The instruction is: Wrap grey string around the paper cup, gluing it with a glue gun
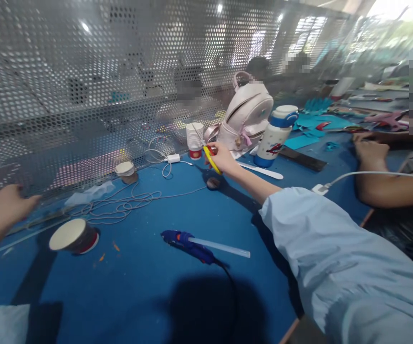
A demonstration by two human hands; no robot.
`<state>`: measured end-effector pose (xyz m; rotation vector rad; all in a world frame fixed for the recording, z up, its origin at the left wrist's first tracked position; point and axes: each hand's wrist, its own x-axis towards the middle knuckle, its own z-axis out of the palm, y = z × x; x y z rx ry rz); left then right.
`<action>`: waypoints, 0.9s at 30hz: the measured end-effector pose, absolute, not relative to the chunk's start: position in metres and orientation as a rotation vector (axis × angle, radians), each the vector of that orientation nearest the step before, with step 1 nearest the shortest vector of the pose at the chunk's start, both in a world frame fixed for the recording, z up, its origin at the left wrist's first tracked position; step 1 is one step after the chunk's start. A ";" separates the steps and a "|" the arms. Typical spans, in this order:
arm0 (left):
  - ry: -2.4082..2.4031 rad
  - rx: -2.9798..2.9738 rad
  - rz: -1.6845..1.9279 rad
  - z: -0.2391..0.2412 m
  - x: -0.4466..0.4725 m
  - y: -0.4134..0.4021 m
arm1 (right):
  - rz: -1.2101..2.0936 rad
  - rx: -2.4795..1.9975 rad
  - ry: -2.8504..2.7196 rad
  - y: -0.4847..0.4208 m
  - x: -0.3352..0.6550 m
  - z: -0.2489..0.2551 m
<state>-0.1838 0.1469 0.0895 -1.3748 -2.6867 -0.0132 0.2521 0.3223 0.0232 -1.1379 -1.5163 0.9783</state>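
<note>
My right hand [222,158] reaches across the table, its fingers closed on the yellow handles of a pair of scissors [211,161]. The narrow blades point up and away, beside a stack of paper cups [195,137]. At the left edge my left hand [5,208] hovers with its thumb apart from the fingers, holding nothing. Nearest to it is a paper cup [72,237] with a red band, tipped toward me. A blue hot glue gun [188,245] lies mid-table with a clear glue stick [224,247] sticking out of its back.
Behind my right hand stand a pale pink backpack [249,114] and a water bottle [273,137]. A dark phone [302,158] and a white plastic knife [263,171] lie nearby. Cord coils [123,205] spread at left. A perforated metal screen [120,95] borders the table. Another person's arm [381,181] rests at right.
</note>
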 end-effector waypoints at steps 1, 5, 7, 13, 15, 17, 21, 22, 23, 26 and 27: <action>-2.651 -1.313 0.043 0.090 -0.174 0.151 | 1.011 -1.116 -1.520 0.317 0.250 0.027; -2.444 -1.461 0.093 0.101 -0.119 0.160 | 1.168 -1.047 -1.532 0.296 0.251 0.037; -2.264 -1.690 -0.040 0.101 -0.087 0.169 | 1.250 -1.032 -1.545 0.284 0.256 0.040; -1.835 -2.469 -0.051 0.046 -0.001 0.206 | 1.681 -1.007 -1.453 0.241 0.274 0.038; -1.754 -2.610 -0.008 0.022 0.019 0.216 | 1.737 -1.029 -1.452 0.228 0.280 0.033; -1.718 -2.675 0.032 0.003 0.033 0.224 | 1.792 -1.040 -1.454 0.218 0.286 0.027; -1.741 -2.683 0.067 -0.017 0.044 0.234 | 1.858 -1.038 -1.420 0.207 0.293 0.014; -1.756 -2.678 0.065 -0.019 0.044 0.235 | 1.863 -1.043 -1.410 0.205 0.293 0.012; -1.774 -2.673 0.059 -0.020 0.044 0.236 | 1.868 -1.048 -1.402 0.205 0.294 0.009; -1.847 -2.659 0.004 -0.022 0.040 0.238 | 1.893 -1.049 -1.389 0.206 0.297 0.005; -1.878 -2.653 -0.029 -0.021 0.038 0.238 | 1.915 -1.058 -1.381 0.207 0.298 0.004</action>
